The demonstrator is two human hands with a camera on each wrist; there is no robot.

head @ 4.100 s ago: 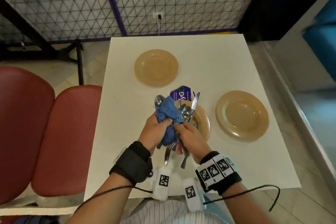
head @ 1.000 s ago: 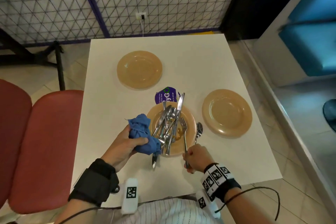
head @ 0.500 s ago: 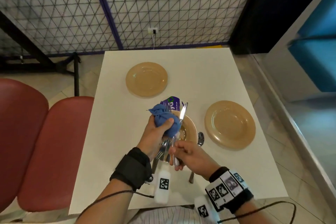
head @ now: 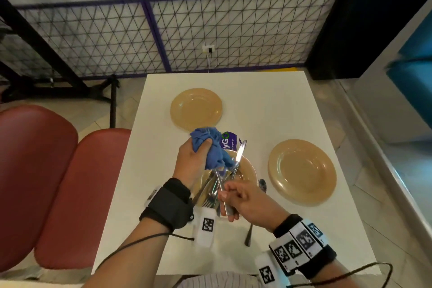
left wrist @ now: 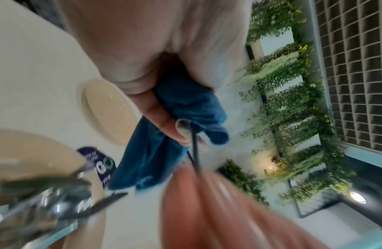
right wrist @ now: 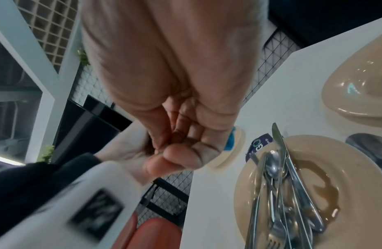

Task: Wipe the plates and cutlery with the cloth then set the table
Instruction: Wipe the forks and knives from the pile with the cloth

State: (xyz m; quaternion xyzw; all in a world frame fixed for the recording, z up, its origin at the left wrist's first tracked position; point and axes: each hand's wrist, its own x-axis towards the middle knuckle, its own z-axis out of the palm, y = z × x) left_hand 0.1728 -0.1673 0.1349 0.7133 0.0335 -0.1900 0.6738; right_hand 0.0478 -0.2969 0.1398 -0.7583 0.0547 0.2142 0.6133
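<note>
Wiping one utensil over the pile

Head view: left hand [head: 189, 159] clutches the crumpled blue cloth [head: 211, 147] around a slim steel utensil [head: 221, 184]; right hand [head: 243, 199] grips its handle above the near tan plate [head: 250, 168]. Pull slowly, I'd say. Wrist views: purple packet [left wrist: 102, 166] reads "GO".

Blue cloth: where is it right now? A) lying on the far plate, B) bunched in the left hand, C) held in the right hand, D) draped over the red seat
B. The blue cloth is bunched in the left hand, whose fingers curl round it above the plate of cutlery; the right hand grips a cutlery handle instead.
</note>
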